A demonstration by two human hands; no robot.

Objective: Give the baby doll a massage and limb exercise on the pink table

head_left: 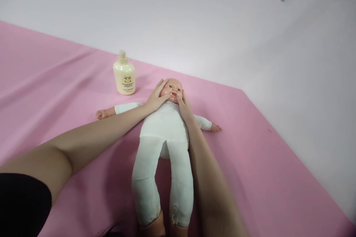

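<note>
A baby doll (164, 122) in a white cloth body lies on its back, arms spread to both sides. My left hand (158, 97) lies along the left side of the doll's head (174, 84), fingers stretched, its thumb close to the mouth. On the opposite cheek rests my right hand (184, 105), fingers stretched up past the jaw and thumb near the corner of the mouth. Neither hand is wrapped round anything. Part of the doll's cheeks is hidden under my palms.
A cream pump bottle (124, 77) with a printed label stands upright beyond the doll's arm at the left. Pink cloth (69, 81) with a few creases covers the surface. A pale wall (167, 18) rises behind it and along the right.
</note>
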